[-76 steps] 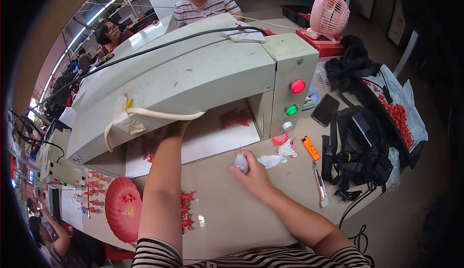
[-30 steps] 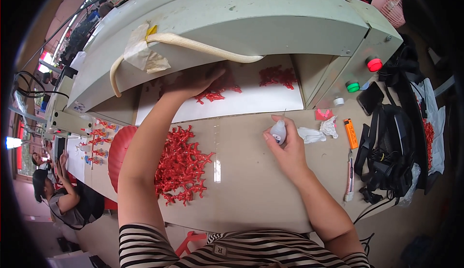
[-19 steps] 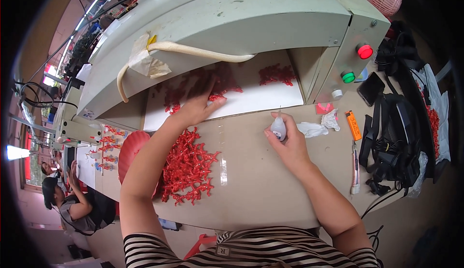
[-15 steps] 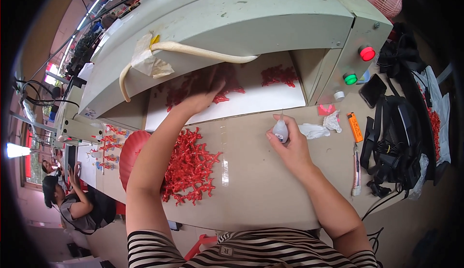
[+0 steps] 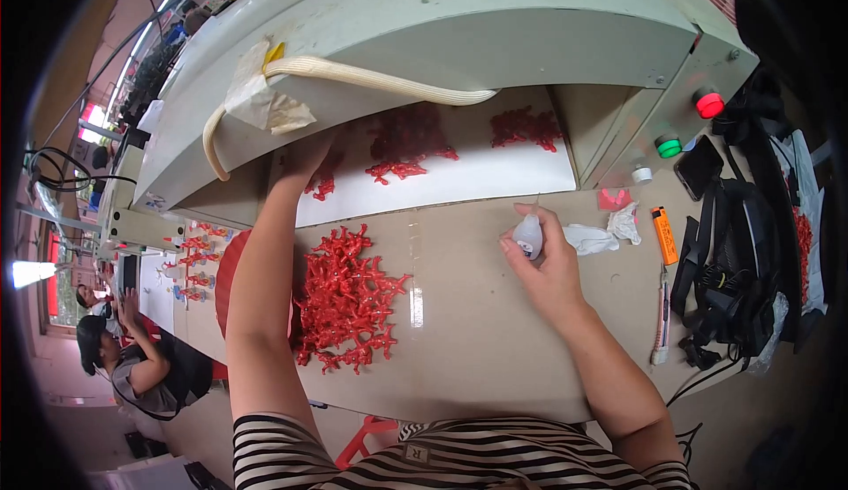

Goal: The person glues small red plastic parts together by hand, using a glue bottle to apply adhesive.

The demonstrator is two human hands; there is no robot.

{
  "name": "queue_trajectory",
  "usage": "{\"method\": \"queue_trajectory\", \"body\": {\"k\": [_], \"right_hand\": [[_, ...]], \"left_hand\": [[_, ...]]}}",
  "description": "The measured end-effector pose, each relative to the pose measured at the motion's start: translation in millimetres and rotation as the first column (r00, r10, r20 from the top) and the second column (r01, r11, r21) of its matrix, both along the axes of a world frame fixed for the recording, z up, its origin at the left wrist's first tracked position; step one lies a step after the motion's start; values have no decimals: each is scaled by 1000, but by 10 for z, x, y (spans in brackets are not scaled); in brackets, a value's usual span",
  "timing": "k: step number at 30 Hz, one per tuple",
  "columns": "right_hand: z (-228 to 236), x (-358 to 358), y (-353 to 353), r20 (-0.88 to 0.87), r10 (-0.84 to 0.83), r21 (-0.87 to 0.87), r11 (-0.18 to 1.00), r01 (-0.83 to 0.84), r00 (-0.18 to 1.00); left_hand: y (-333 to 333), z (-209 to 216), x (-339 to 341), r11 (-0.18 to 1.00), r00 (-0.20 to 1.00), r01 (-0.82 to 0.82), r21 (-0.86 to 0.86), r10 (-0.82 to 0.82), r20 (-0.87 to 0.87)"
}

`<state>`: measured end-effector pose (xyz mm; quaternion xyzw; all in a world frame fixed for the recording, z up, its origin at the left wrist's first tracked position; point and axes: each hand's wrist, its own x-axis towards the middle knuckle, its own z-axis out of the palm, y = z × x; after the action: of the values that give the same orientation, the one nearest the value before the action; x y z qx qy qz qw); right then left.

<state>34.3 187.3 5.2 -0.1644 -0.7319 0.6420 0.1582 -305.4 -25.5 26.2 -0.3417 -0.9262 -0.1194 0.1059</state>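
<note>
My left hand (image 5: 306,156) reaches into the opening of a grey-green machine (image 5: 371,93); its fingers are hidden in the shade under the hood. Close to it on a white sheet (image 5: 353,197) lie a few small red plastic figures (image 5: 323,183). A larger cluster of red figures (image 5: 406,146) and another cluster (image 5: 527,128) are farther right on the sheet. In front of the machine my right hand (image 5: 555,269) grips a small translucent squeeze bottle (image 5: 529,236) with a thin needle tip pointing up. A heap of red figures (image 5: 349,305) lies beside my left forearm.
A red fluted bowl (image 5: 234,287) is partly behind my left forearm. Small figures on a stand (image 5: 196,260) are farther left. Crumpled tissue (image 5: 590,238), an orange box cutter (image 5: 664,236), a phone (image 5: 698,168) and a black bag (image 5: 729,252) lie right. A person (image 5: 132,366) sits at left.
My left hand has moved left and deeper under the hood, away from the middle cluster, which now shows more fully. My right hand still holds the bottle. The view has shifted slightly.
</note>
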Motion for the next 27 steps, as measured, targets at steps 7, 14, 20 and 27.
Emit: {"method": "queue_trajectory", "body": {"k": [7,14,20,27], "right_hand": [[22,-4,-14,22,-4,5,1000,4,1000],[-5,-14,-45,10,-9,32,999,8,1000],[-26,-2,-17,9,-20,44,999,20,1000],[-40,-16,-3,24,-34,46,998,33,999]], "left_hand": [[-147,32,-160,991,998,35,127,-42,55],[226,78,143,998,998,-39,-58,36,-53],[28,50,9,998,999,-44,-38,43,-33],[-62,139,150,993,997,71,-95,-74,-19]]}}
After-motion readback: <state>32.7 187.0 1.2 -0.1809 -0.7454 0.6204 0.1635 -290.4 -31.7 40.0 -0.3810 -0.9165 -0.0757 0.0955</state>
